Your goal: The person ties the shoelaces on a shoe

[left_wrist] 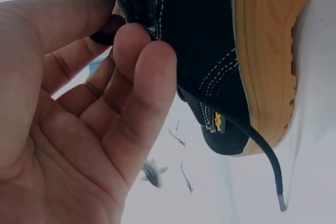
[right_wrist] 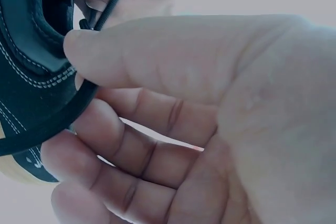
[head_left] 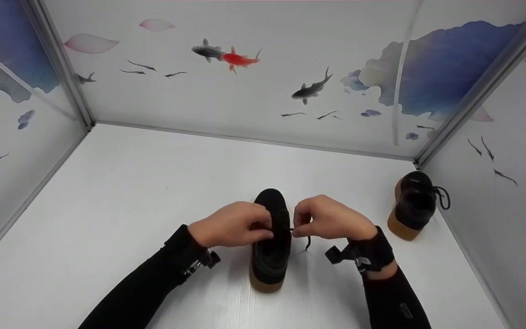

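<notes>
A black shoe with a tan sole lies on the white table, its toe pointing away from me. At its left side my left hand pinches a dark shoelace between thumb and fingers over the laced opening. My right hand, on the right side, pinches lace between thumb and forefinger. A loose lace end with a pale tip hangs down along the shoe's side in the left wrist view. The exact form of the knot or loop is hidden behind the fingers.
Another black shoe with a tan sole stands at the right near the side wall, a looped lace sticking out beside it. White panels with painted fish enclose the table at the back, left and right.
</notes>
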Motion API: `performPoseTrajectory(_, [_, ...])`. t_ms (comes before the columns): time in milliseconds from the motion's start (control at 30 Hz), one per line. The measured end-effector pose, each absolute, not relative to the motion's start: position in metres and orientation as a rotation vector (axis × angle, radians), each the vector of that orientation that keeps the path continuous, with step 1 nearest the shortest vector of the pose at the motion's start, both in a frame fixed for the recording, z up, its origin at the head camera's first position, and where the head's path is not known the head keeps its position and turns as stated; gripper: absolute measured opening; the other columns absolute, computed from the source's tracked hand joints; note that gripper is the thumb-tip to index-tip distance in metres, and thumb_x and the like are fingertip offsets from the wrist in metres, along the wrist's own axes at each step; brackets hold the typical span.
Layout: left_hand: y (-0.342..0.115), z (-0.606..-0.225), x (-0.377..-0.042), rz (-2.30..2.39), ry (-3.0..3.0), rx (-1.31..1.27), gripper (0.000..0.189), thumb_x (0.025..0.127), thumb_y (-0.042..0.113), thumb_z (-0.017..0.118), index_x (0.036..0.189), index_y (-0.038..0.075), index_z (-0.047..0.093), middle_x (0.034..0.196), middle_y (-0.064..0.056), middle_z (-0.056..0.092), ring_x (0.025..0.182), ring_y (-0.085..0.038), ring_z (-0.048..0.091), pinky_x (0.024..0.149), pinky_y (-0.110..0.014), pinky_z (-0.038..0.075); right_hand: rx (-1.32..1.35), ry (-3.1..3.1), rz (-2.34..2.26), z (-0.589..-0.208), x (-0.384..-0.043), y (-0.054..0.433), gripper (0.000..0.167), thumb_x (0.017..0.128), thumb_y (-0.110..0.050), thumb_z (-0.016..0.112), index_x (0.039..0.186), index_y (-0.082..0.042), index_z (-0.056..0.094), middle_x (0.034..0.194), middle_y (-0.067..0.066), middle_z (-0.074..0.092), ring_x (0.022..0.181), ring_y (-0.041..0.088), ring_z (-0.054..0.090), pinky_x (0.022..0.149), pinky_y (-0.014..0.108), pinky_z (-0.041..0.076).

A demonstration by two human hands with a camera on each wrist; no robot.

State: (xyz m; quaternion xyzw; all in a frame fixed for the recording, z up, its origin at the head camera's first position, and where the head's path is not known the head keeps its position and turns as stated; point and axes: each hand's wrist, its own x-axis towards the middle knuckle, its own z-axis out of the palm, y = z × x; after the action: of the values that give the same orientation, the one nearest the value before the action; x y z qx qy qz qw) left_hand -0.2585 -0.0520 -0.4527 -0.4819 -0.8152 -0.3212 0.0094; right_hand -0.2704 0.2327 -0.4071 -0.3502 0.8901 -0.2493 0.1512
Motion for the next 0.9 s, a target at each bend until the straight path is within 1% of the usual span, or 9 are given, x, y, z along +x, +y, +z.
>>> performPoseTrajectory(167, [-0.0521,-0.4547,-0.2590,-0.978,-2.573,-1.472,0.017,0.106,0.023,0.080,0.094,0.013,0.074,0.088,0.005,0.064,0.081,-0.015,0.063,0.075,-0.028,0.051,-0.979,2.558,-0.719,-0.4058,-0.2706,0.2355,0.022,0.092,-0.014,0.088,0.080,-0.026,0.074,0.078,-0.015,0.068,0.073,0.009,0.058,0.066,0.028,0.047])
performPoseTrajectory(367, [-0.0516,-0.4550,-0.2589,-0.981,-2.610,-1.436,0.027,0.107,0.031,0.079,0.086,0.016,0.069,0.082,0.010,0.056,0.075,-0.009,0.056,0.070,-0.026,0.047,-0.947,2.558,-0.714,-0.4047,-0.2707,0.2375,0.021,0.092,-0.016,0.088,0.079,-0.026,0.073,0.076,-0.015,0.065,0.069,0.008,0.055,0.063,0.029,0.046])
performPoseTrajectory(600, [-0.0520,-0.4551,-0.2595,-0.980,-2.626,-1.419,0.032,0.109,0.034,0.075,0.082,0.019,0.067,0.078,0.011,0.053,0.071,-0.007,0.052,0.067,-0.027,0.045,-0.915,2.552,-0.699,-0.4032,-0.2711,0.2398,0.021,0.091,-0.017,0.087,0.079,-0.028,0.073,0.074,-0.016,0.065,0.067,0.007,0.056,0.063,0.029,0.048])
performPoseTrajectory(767, [-0.0517,-0.4551,-0.2596,-0.941,-2.668,-1.387,0.034,0.109,0.035,0.075,0.080,0.019,0.066,0.076,0.012,0.051,0.069,-0.007,0.049,0.065,-0.028,0.043,-0.889,2.547,-0.697,-0.4044,-0.2726,0.2405,0.020,0.090,-0.015,0.087,0.080,-0.026,0.074,0.073,-0.014,0.064,0.067,0.008,0.056,0.062,0.030,0.048])
performPoseTrajectory(900, [-0.0516,-0.4551,-0.2589,-0.921,-2.676,-1.373,0.035,0.109,0.037,0.075,0.080,0.019,0.065,0.076,0.012,0.051,0.069,-0.007,0.050,0.065,-0.028,0.043,-0.865,2.541,-0.721,-0.4061,-0.2743,0.2403,0.016,0.091,-0.012,0.086,0.083,-0.023,0.076,0.076,-0.011,0.067,0.068,0.011,0.057,0.062,0.031,0.048])
